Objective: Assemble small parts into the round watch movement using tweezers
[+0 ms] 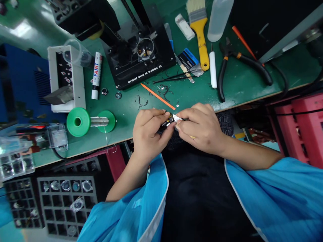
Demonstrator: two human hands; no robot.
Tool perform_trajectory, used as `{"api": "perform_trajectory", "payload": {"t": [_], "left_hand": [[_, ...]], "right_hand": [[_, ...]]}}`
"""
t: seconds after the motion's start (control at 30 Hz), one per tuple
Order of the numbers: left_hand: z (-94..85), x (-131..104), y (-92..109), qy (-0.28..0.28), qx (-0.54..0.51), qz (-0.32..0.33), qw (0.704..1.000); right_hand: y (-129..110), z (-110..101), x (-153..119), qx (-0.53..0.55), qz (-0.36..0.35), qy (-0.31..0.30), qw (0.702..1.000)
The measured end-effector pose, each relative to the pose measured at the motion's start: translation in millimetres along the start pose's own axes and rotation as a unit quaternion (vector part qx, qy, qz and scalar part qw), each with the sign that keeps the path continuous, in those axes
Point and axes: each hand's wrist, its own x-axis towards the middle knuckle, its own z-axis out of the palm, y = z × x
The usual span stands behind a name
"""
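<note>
At the table's front edge, my left hand (151, 129) is closed, pinching a small dark part with shiny and yellowish details (169, 121). The fingers cover much of it, so its exact kind is hidden. My right hand (200, 127) is closed on a white piece (177, 117) that looks like folded tissue or cloth. Its pointed tip meets the dark part, or lies very close to it. A bit of yellow shows under the right fingers. Just beyond both hands lies an orange pointed stick (158, 96), with black scraps (165, 90) around it.
Behind the hands stands a black fixture (143, 72) with a round metal holder. Tweezers (174, 77), a yellow-handled brush (200, 37), a white-handled tool (213, 69) and pliers (224, 67) lie to its right. Leftward are a paint marker (97, 75), a solder spool (78, 121) and a watch tray (60, 201).
</note>
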Motion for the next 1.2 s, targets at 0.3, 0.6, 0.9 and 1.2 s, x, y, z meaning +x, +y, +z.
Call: {"api": "perform_trajectory", "payload": {"t": [0.3, 0.6, 0.9, 1.2], "left_hand": [[-1.6, -0.5, -0.4, -0.015, 0.014, -0.009, 1.0], [-1.6, 0.4, 0.5, -0.014, 0.013, -0.012, 1.0], [-1.5, 1.0, 1.2, -0.008, 0.002, -0.006, 1.0], [-0.1, 0.6, 0.4, 0.001, -0.003, -0.003, 1.0]], "right_hand": [[0.0, -0.5, 0.5, 0.014, 0.016, -0.026, 0.999], [-0.4, -1.9, 3.5, 0.002, 0.008, -0.016, 1.0], [0.6, -3.7, 4.6, 0.009, 0.014, -0.029, 0.999], [1.6, -1.2, 3.6, 0.01, 0.009, -0.02, 1.0]]}}
